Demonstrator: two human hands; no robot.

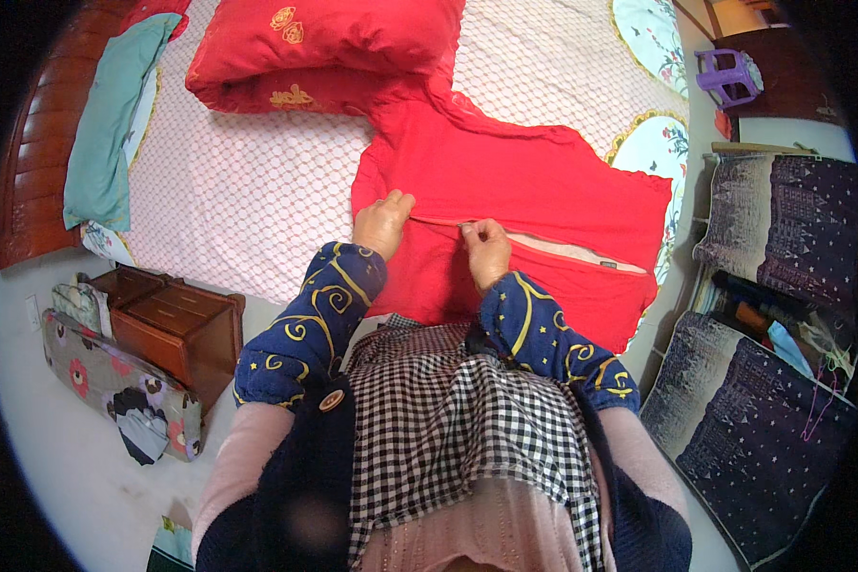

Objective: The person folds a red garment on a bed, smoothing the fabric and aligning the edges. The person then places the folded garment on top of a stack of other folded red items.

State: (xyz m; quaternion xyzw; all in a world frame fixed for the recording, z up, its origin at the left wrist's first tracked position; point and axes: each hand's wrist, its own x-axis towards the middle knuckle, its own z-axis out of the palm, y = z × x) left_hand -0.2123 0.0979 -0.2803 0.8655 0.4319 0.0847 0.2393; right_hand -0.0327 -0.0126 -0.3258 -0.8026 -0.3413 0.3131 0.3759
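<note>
A red fabric cover point(500, 164) lies spread over the near edge of the bed. Its long zipper opening point(579, 250) runs from between my hands to the right, parted there and showing a pale lining and a small dark tag. My left hand point(385, 223) pinches the red fabric at the left end of the zipper line. The fingers of my right hand point(486, 250) are closed on the zipper, where the opening begins to part; the pull itself is mostly hidden. Beyond, the cover joins a thick folded red quilt point(329, 43) with gold embroidery.
A patterned sheet point(243, 193) covers the bed, with a green pillow point(118, 129) at the left. Wooden nightstands point(193, 322) stand at the lower left. Fabric-covered shelving point(765, 400) and a purple plastic stool point(729, 77) are on the right.
</note>
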